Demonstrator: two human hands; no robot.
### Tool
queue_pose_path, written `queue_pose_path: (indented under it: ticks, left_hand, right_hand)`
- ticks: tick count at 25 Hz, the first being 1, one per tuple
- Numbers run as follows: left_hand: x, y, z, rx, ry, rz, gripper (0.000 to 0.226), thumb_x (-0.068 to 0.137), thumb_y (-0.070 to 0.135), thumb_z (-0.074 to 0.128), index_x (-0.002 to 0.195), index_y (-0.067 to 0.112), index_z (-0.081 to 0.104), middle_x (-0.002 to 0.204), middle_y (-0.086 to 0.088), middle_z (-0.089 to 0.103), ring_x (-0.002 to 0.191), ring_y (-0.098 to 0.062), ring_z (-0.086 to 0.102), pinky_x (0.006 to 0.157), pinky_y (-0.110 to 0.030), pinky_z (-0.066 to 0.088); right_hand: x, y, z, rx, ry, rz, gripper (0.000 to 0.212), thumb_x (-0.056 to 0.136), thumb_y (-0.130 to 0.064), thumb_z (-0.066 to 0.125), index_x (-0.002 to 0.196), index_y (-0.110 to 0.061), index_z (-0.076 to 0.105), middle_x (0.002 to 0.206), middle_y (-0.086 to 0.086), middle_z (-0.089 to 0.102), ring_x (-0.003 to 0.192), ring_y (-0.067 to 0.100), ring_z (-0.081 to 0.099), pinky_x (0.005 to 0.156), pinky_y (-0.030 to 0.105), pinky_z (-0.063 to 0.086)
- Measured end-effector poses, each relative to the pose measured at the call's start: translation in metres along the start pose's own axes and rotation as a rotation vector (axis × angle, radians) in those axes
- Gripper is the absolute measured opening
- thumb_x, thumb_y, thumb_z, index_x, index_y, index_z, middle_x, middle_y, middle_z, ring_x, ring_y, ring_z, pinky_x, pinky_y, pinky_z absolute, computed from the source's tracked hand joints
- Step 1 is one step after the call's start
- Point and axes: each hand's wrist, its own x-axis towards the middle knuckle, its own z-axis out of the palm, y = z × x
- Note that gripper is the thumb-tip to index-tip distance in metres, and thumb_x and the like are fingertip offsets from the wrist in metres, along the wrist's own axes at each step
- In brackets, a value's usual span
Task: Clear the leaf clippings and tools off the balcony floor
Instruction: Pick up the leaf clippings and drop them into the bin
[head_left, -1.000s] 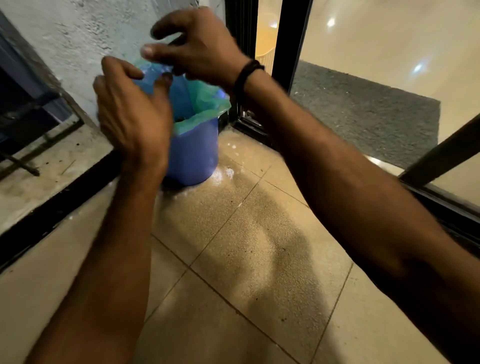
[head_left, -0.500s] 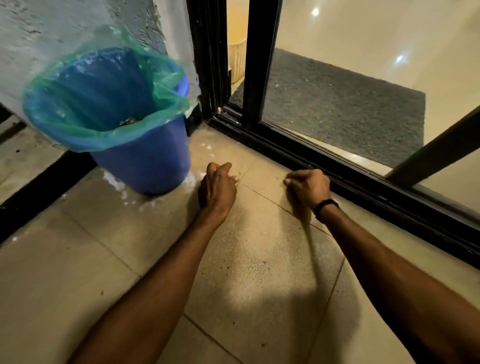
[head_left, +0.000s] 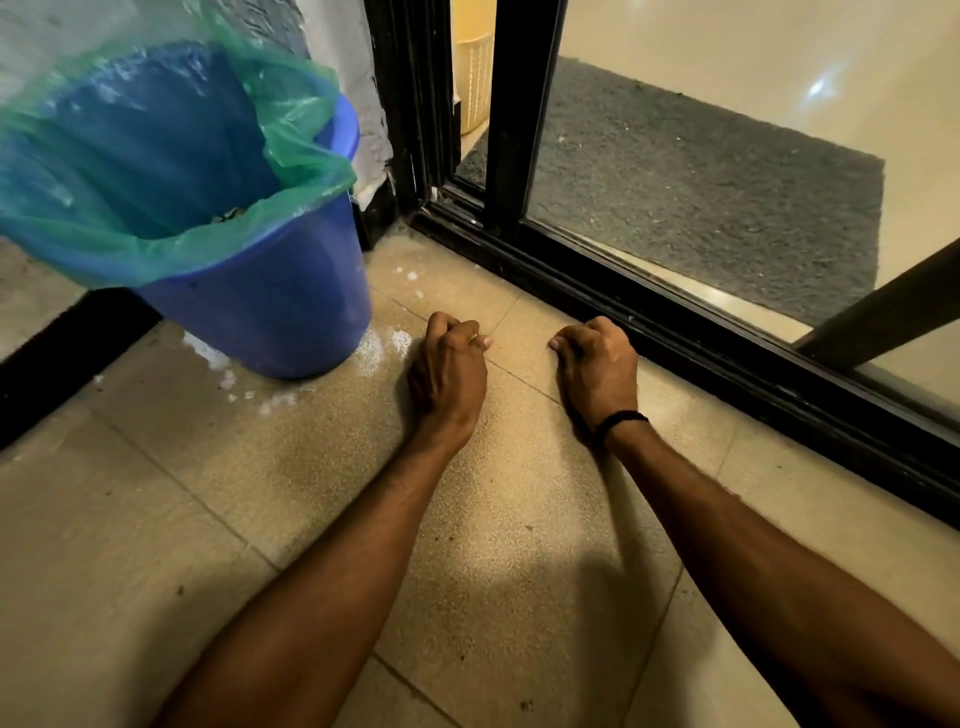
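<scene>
A blue bucket (head_left: 270, 306) lined with a green plastic bag (head_left: 291, 130) stands on the tiled balcony floor (head_left: 260, 467) at the upper left. A few dark clippings (head_left: 228, 214) show deep inside it. My left hand (head_left: 448, 364) rests on the tile just right of the bucket's base, fingers curled under. A hand's width to its right lies my right hand (head_left: 597, 366), also curled, close to the black door track (head_left: 675, 332). Nothing shows in either hand. Tiny dark specks dot the tiles.
White powdery patches (head_left: 384, 348) ring the bucket's base. The black sliding door frame (head_left: 514, 114) stands behind, with a grey doormat (head_left: 701, 182) and a cream basket (head_left: 472, 78) indoors. A black strip (head_left: 62, 358) runs along the left floor edge.
Both hands came down from the bucket's bag rim to the floor a second ago. Since half a second ago they have stayed curled on the tile, and the view has moved closer.
</scene>
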Motion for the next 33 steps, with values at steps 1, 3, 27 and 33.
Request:
queue_pose_path:
  ticks: [1,3,27,33]
  left_hand:
    - [-0.001,0.003,0.001,0.005,-0.002,0.01,0.019,0.097,0.024,0.062,0.113,0.017,0.071,0.111,0.004,0.06,0.077,-0.011,0.054,0.058,-0.029,0.046]
    - [-0.001,0.008,0.0,0.061,-0.004,0.029,0.014,0.098,0.019,0.059,0.108,0.016,0.069,0.109,-0.001,0.061,0.077,-0.015,0.058,0.059,-0.031,0.05]
    - [0.04,-0.033,-0.34,0.354,0.157,-0.223,0.05,0.09,0.025,0.066,0.133,0.006,0.051,0.14,-0.019,0.051,0.129,-0.037,0.05,0.1,-0.04,0.044]
    - [-0.021,-0.053,-0.346,-0.054,0.343,0.033,0.031,0.09,0.036,0.062,0.117,0.021,0.071,0.113,0.001,0.07,0.102,-0.01,0.065,0.09,-0.023,0.051]
  right_hand:
    - [-0.001,-0.003,0.001,-0.046,0.005,-0.005,0.019,0.095,-0.024,0.061,0.098,-0.01,0.072,0.093,0.004,0.058,0.086,0.019,0.05,0.069,0.026,0.04]
    - [-0.006,-0.01,0.0,-0.131,-0.016,-0.01,0.018,0.097,-0.021,0.057,0.103,-0.008,0.066,0.097,0.006,0.054,0.087,0.018,0.045,0.071,0.028,0.045]
    - [0.057,-0.375,-0.085,-0.32,-0.009,-0.603,0.038,0.086,-0.033,0.041,0.108,-0.01,0.061,0.116,0.022,0.053,0.117,0.038,0.046,0.091,0.045,0.036]
    - [0.029,-0.344,-0.111,-0.176,0.051,-0.489,0.042,0.081,-0.025,0.04,0.117,-0.019,0.062,0.119,0.014,0.054,0.115,0.035,0.045,0.086,0.036,0.033]
